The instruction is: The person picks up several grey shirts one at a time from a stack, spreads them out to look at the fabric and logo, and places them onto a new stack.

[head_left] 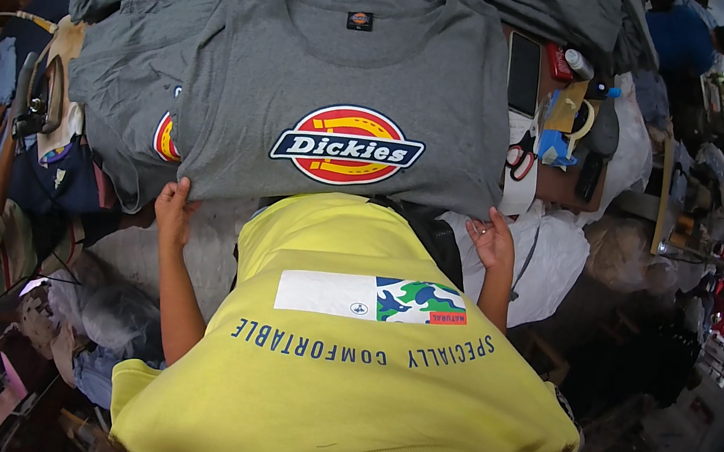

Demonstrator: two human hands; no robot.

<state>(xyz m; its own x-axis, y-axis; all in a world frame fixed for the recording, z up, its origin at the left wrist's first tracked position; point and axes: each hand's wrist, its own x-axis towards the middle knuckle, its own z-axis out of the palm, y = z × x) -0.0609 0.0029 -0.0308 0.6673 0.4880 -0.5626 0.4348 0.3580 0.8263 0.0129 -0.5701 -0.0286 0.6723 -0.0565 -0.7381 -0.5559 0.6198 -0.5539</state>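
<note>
A grey T-shirt (242, 84), folded into a wide rectangle, lies face up before me with its neckline at the far side. A red, yellow and blue oval print (346, 146) sits near its close edge. My left hand (176, 208) pinches the shirt's near left corner between thumb and fingers. At the near right corner, my right hand (493, 240) has its fingertips on the cloth, partly curled around the edge. More grey T-shirts (122, 65) with similar prints lie to the left and along the far side.
To the right are a phone (523, 74), scissors (521, 157), tape (584, 119), a red can (558, 62) and a black device (590, 175). White plastic (546, 260) hangs at the table's edge. At far left, a co-worker's arm (0, 169) reaches beside an iron (44, 95).
</note>
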